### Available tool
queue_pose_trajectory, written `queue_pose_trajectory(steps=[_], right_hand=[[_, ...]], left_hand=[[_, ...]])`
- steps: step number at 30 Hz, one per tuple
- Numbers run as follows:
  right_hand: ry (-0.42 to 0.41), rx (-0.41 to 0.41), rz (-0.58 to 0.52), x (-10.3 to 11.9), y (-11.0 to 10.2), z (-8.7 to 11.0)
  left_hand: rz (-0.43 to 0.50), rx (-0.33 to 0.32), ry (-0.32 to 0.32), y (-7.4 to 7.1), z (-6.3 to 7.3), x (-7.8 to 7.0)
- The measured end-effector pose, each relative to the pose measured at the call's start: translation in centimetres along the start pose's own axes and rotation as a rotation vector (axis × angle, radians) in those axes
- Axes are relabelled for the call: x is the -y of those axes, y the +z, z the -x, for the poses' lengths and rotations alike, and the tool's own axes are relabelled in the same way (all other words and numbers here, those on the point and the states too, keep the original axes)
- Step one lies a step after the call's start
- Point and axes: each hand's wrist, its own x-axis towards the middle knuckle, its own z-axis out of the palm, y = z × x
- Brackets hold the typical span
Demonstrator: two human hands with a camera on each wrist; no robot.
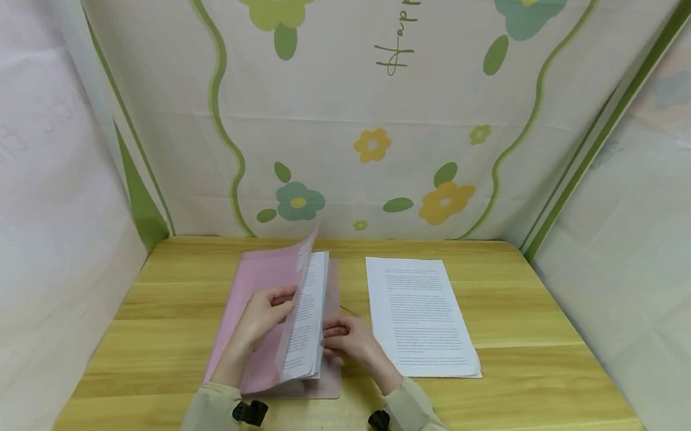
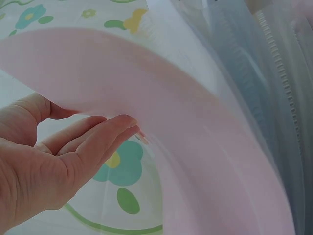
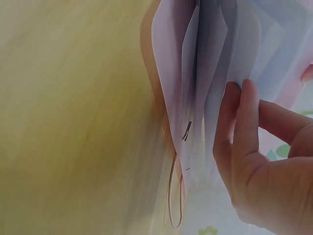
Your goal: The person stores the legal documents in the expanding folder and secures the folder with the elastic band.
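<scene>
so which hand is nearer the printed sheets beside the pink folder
Right. The right hand is just left of the printed sheets, pinching the folder pages; the left hand is farther left, holding the pink cover.

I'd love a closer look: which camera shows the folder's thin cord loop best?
The right wrist view: there the cord loop looks largest and clearest, by the pink folder. The head view shows just a faint, thin curve; the left wrist view doesn't show it.
</scene>
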Motion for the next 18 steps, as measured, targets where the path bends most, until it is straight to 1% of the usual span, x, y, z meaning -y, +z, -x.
queue_pose_trajectory(steps=[10,15,18], right_hand=[[-0.002,-0.004,0.021,-0.1,-0.1,0.0],[-0.033,-0.007,0.040,-0.1,-0.5,0.5],[-0.033,-0.014,0.047,0.0,-1.0,0.8]], left_hand=[[-0.002,0.000,-0.006,0.1,-0.1,0.2],[0.004,-0.003,-0.009,0.1,-0.1,0.2],[0.000,-0.005,-0.008,0.1,0.0,0.1]])
